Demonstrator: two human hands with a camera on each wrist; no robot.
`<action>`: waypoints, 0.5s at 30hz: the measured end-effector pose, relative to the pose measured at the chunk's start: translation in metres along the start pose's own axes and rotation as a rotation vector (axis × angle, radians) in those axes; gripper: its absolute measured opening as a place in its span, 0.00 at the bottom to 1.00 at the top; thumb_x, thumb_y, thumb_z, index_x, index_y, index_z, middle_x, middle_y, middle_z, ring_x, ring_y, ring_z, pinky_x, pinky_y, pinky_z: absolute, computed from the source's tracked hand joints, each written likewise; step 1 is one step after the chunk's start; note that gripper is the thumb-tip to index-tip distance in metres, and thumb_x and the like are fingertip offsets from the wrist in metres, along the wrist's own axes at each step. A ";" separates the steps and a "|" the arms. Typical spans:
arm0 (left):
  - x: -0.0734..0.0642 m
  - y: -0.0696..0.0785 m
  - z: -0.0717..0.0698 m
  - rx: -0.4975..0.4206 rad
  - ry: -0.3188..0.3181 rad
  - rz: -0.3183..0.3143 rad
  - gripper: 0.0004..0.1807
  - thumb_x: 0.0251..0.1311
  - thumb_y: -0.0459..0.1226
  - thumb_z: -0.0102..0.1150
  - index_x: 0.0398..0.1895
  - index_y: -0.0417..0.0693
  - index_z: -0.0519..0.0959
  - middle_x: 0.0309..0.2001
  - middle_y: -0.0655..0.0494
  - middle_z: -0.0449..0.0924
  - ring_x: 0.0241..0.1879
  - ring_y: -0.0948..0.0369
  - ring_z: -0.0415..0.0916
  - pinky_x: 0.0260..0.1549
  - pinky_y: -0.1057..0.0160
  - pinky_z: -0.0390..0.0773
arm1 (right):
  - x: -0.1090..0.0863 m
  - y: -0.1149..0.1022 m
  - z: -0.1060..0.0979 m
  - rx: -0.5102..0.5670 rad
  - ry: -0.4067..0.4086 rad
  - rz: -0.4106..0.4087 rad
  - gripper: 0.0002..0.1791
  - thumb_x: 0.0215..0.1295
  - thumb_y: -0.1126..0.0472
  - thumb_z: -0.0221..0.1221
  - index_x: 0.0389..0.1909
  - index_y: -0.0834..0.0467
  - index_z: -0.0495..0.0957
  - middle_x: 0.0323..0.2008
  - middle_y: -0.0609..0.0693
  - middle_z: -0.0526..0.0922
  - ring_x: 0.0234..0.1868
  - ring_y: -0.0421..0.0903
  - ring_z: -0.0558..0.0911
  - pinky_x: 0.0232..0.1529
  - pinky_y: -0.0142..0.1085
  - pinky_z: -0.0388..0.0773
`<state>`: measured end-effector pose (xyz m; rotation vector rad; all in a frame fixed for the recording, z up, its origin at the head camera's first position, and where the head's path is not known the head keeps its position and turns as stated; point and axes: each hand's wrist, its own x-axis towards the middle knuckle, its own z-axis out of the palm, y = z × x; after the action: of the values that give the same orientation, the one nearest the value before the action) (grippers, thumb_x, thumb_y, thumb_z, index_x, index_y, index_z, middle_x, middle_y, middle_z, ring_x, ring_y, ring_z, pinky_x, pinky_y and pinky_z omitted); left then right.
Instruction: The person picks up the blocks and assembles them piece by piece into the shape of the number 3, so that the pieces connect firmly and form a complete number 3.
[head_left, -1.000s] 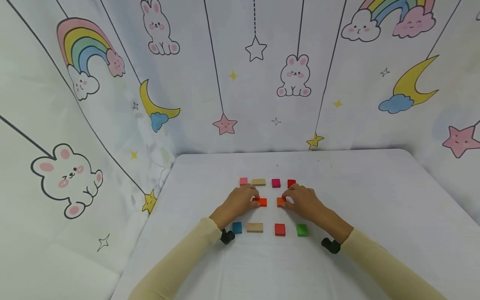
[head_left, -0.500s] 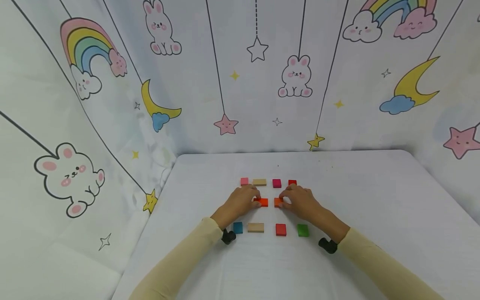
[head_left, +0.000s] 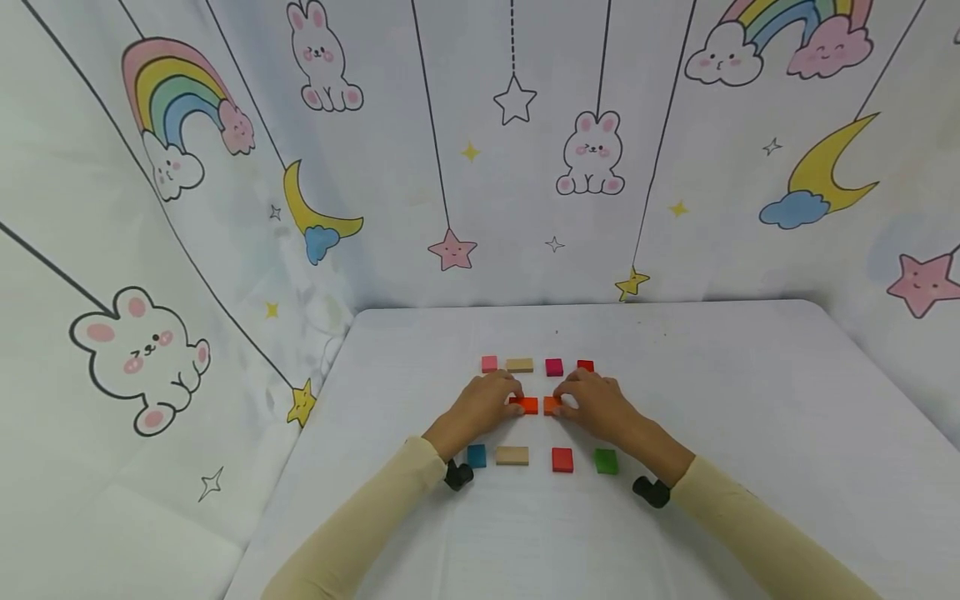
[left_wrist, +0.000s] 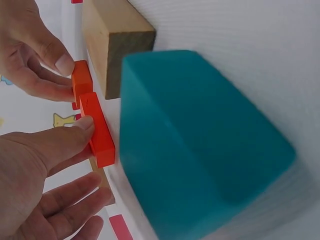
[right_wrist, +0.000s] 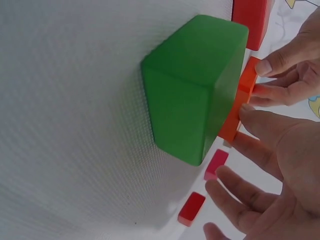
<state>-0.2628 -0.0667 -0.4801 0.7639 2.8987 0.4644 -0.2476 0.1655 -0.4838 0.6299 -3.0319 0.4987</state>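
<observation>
Mid-table, my left hand [head_left: 483,406] pinches a red-orange block [head_left: 529,406] between thumb and index finger, its other fingers spread beside it in the left wrist view. Facing it, my right hand [head_left: 596,406] pinches an orange block [head_left: 551,406] by thumb and index finger. A narrow gap shows between the two blocks in the head view; in the left wrist view the orange block [left_wrist: 81,82] overlaps the end of the red-orange block [left_wrist: 98,132]. Part of each block is hidden behind the fingers.
Nearer me lie a blue block [head_left: 476,456], a wooden block [head_left: 512,456], a red block [head_left: 562,460] and a green block [head_left: 606,462]. Behind the hands are a pink block [head_left: 489,363], another wooden block [head_left: 520,365], a crimson block [head_left: 554,367] and a second red block [head_left: 585,365].
My right hand has slid the orange block leftward toward the red-orange block, narrowing the gap between them. My left hand has stayed almost still with its block.
</observation>
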 end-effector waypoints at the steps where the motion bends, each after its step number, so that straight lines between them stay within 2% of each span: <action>1: 0.000 0.000 0.000 0.000 0.000 0.001 0.14 0.70 0.47 0.69 0.54 0.54 0.88 0.65 0.53 0.81 0.65 0.54 0.76 0.66 0.49 0.76 | 0.000 0.000 0.000 0.001 0.000 0.001 0.17 0.65 0.52 0.74 0.52 0.54 0.89 0.53 0.57 0.84 0.58 0.56 0.82 0.59 0.66 0.77; 15: 0.002 0.002 0.002 0.004 0.000 0.007 0.15 0.70 0.47 0.68 0.55 0.55 0.87 0.64 0.54 0.81 0.64 0.55 0.77 0.66 0.50 0.77 | 0.000 -0.002 0.003 0.023 0.008 0.005 0.17 0.65 0.53 0.74 0.51 0.53 0.89 0.54 0.56 0.84 0.59 0.55 0.82 0.60 0.66 0.75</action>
<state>-0.2634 -0.0633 -0.4815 0.7754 2.8990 0.4598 -0.2468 0.1624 -0.4860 0.6195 -3.0252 0.5358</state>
